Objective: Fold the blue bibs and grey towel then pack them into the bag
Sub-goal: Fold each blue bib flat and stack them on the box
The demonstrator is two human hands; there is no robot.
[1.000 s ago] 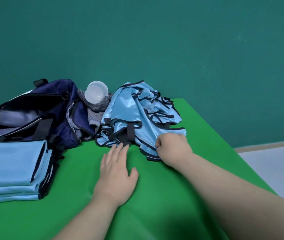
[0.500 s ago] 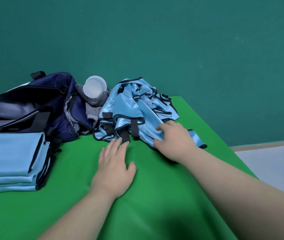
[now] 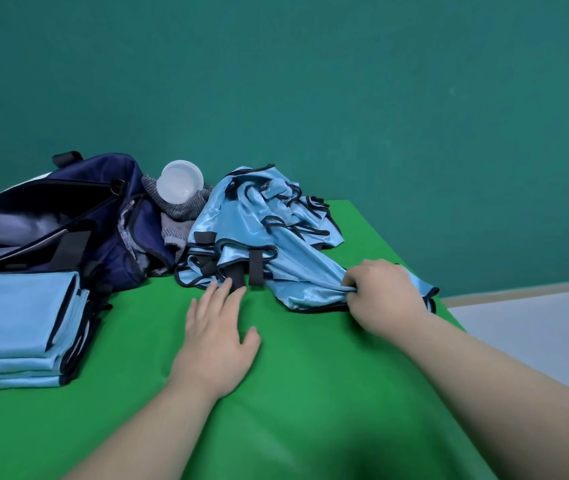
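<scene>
A crumpled heap of shiny blue bibs [image 3: 255, 220] with black trim lies at the back of the green table. My right hand [image 3: 383, 296] grips one blue bib [image 3: 311, 282] by its edge, stretched out from the heap toward the right. My left hand [image 3: 217, 337] lies flat on the table, its fingertips touching the black straps at the heap's front. A stack of folded blue bibs [image 3: 16, 327] sits at the left. The navy bag [image 3: 54, 220] stands open behind the stack. The grey towel [image 3: 179, 216] is bunched between bag and heap.
A clear plastic cup [image 3: 181, 181] lies on its side on top of the grey towel. The table's right edge [image 3: 449, 317] runs close past my right hand, with pale floor beyond. A teal wall stands behind the table.
My right hand has pulled one bib out of the heap toward the right and closed on its edge. My left hand has stayed flat at the heap's front.
</scene>
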